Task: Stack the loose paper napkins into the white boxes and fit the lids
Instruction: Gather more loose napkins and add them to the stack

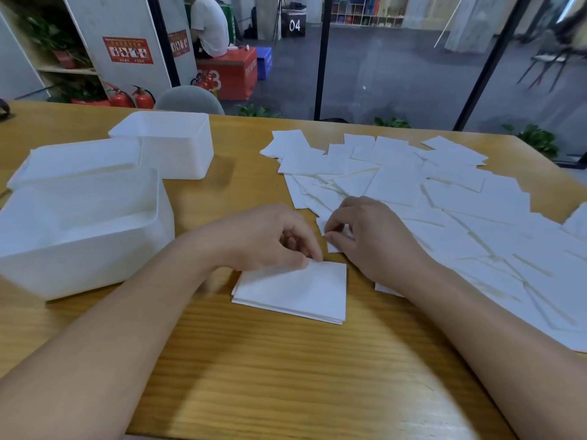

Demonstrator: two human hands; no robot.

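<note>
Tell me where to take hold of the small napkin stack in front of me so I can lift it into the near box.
Pinch the napkin stack across its left and right edges, coming from above: it lies flat, so that grip clamps all layers squared. The left hand already touches its far edge.

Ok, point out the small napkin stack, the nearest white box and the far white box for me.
small napkin stack (298, 290): head view, on its top sheet.
nearest white box (95, 249): head view, on its front wall.
far white box (181, 160): head view, on its near side wall.
</note>
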